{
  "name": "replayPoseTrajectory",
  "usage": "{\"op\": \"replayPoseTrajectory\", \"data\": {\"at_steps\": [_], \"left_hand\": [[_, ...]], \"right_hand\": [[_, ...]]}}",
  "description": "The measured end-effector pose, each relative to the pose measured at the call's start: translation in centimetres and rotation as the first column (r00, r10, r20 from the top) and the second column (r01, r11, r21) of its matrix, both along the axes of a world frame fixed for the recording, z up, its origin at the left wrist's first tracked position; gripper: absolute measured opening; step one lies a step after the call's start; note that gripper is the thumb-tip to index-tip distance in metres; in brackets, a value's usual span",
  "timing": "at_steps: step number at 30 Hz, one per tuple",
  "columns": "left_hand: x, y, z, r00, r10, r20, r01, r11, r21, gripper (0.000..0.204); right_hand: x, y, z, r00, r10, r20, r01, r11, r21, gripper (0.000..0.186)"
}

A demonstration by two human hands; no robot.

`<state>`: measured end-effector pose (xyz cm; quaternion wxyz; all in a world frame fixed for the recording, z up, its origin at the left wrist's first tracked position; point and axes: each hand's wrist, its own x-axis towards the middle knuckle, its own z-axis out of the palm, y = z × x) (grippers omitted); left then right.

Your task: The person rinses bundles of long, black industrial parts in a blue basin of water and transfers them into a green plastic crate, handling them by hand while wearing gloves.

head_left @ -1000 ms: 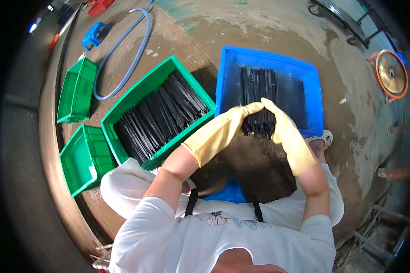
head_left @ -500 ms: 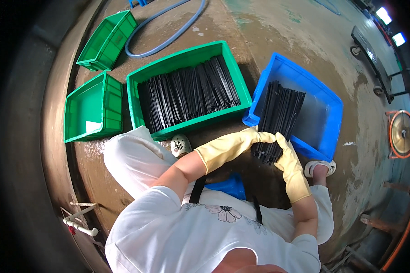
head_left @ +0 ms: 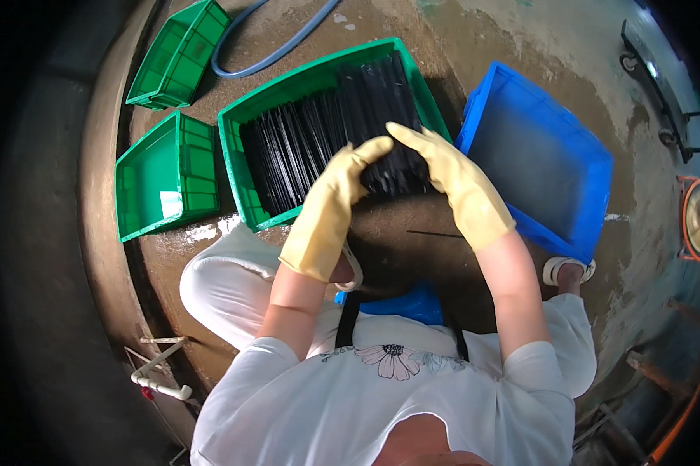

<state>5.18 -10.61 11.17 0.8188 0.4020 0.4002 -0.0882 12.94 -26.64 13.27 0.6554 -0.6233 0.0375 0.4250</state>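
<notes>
Both my hands wear long pale-yellow rubber gloves. Between them is a thick bundle of thin black strips [head_left: 390,167], blurred by motion, over the right end of the large green crate [head_left: 229,159]. My left hand [head_left: 341,177] grips the bundle's left side and my right hand [head_left: 449,172] its right side, thumbs almost meeting on top. More black strips [head_left: 288,147] lie side by side in the crate, left of the bundle. To the right stands a blue tub [head_left: 548,159] with cloudy liquid in it. A lone black strip [head_left: 434,233] rests on the wet floor below my hands.
Two smaller green crates [head_left: 198,182] stand at the left, one beyond the other. A blue-grey hose [head_left: 276,56] curves behind the large crate. Along the right are a wheeled cart [head_left: 654,85] and a round fan [head_left: 699,219]. White pipes [head_left: 160,373] jut out at lower left.
Both hands have carried the bundle of black strips up and left, out of the blue tub and over the green crate. A single strip now shows on the floor.
</notes>
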Motion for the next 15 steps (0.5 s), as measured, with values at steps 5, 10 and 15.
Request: {"op": "replayPoseTrajectory", "data": {"at_steps": [5, 10, 15], "left_hand": [[-1.2, 9.3, -9.8, 0.984, 0.029, -0.175, 0.118, 0.629, 0.768, 0.077], [-1.0, 5.5, -10.7, 0.907, -0.052, -0.419, 0.413, 0.306, 0.858, 0.058], [-1.5, 5.9, -10.2, 0.886, -0.005, -0.463, 0.461, 0.118, 0.88, 0.04]], "right_hand": [[-0.4, 2.6, -8.0, 0.764, 0.016, 0.645, 0.114, 0.981, -0.159, 0.051], [-6.8, -10.9, -13.4, 0.717, 0.377, 0.586, -0.213, 0.919, -0.331, 0.027], [-10.4, -16.5, -18.4, 0.557, 0.788, 0.264, -0.021, 0.331, -0.944, 0.071]]}}
